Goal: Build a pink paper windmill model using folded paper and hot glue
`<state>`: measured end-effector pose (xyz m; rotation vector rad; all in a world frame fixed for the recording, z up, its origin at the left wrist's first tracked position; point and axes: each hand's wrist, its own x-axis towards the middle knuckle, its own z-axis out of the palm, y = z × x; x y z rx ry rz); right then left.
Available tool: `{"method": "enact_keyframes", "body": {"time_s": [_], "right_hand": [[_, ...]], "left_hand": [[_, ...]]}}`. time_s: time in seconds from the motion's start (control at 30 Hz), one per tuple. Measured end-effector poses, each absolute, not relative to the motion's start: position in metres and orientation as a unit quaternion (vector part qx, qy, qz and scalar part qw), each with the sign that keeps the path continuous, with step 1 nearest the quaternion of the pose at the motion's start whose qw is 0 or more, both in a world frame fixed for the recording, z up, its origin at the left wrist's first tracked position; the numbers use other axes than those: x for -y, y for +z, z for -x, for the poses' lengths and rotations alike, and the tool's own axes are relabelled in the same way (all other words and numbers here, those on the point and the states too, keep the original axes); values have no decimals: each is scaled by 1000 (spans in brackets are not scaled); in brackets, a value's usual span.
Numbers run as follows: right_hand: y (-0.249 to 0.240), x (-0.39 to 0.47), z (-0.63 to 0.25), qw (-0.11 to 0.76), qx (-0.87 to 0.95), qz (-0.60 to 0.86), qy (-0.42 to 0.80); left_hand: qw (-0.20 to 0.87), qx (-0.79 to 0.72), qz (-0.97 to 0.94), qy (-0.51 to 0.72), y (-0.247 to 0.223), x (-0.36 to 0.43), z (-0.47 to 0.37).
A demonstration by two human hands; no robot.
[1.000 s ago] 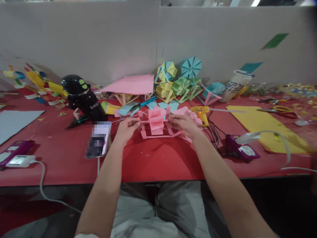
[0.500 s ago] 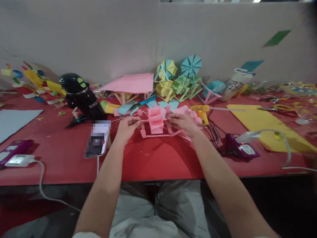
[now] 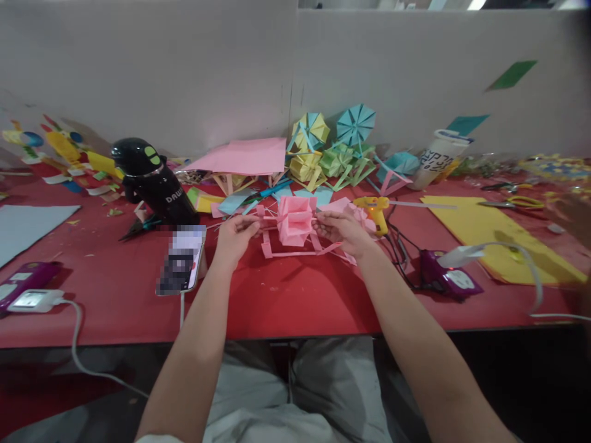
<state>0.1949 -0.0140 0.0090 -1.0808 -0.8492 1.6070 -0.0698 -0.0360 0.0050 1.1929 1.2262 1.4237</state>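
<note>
A pink folded-paper wheel (image 3: 296, 223) with pleated blades is held between my two hands, just above the red table. My left hand (image 3: 237, 237) pinches the left end of the thin pink paper rod that sticks out of the wheel. On the other side, my right hand (image 3: 342, 231) pinches the rod's right end close to the wheel. Around and below the wheel is a pink paper-strip frame (image 3: 295, 253) with legs. Whether the rod rests on this frame is hard to make out.
A yellow glue gun (image 3: 377, 212) lies right of my right hand, its cord running to a purple power strip (image 3: 450, 274). At left stand a phone (image 3: 183, 261) and a black bottle (image 3: 154, 181). Several finished paper wheels (image 3: 339, 159) stand behind. Scissors (image 3: 517, 204) lie on yellow paper.
The pink wheel has turned on its rod, so its blades now face differently. Both hands have stayed almost where they were. A blurred brownish shape has appeared at the right edge.
</note>
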Motion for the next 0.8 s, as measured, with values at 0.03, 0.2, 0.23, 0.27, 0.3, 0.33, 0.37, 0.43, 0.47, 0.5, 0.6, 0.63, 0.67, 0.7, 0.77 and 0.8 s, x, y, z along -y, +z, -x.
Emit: {"method": "enact_keyframes", "body": {"time_s": [0.03,0.2,0.23,0.27,0.3,0.33,0.37,0.43,0.47,0.5,0.6,0.63,0.67,0.7,0.77,0.8], "right_hand": [[9,14,-195,495,345,442,664],[8,13,-194,501,340,425,673],[7,13,-194,501,344,422,673],[7,13,-193,500,347,419,674],[7,13,-193,497,353,417,674],[7,13,-193,494,359,416,674],[7,14,-194,490,367,415,673],[7,14,-194,484,380,413,671],[7,14,-194,482,385,412,670],[7,14,-193,481,389,410,670],[7,15,-193,476,396,408,671],[7,15,-192,475,399,407,671],[7,15,-192,475,401,405,670],[7,15,-192,476,403,403,670],[7,15,-192,478,406,396,670],[7,15,-192,479,407,394,670]], "left_hand": [[418,-505,-477,585,5,35,71],[383,-510,-489,595,4,28,71],[392,-502,-498,588,4,27,70],[399,-495,-507,582,4,26,70],[402,-489,-518,575,3,26,69],[400,-485,-529,570,3,25,69],[397,-482,-539,566,2,25,69],[388,-479,-554,560,1,26,70],[385,-479,-558,557,0,26,70],[381,-480,-563,555,0,26,71],[370,-487,-574,544,-1,28,73],[365,-491,-577,540,-2,29,74],[360,-495,-580,537,-2,29,74],[355,-499,-582,535,-3,29,75],[344,-506,-586,532,-4,29,77],[339,-509,-587,530,-5,29,77]]}}
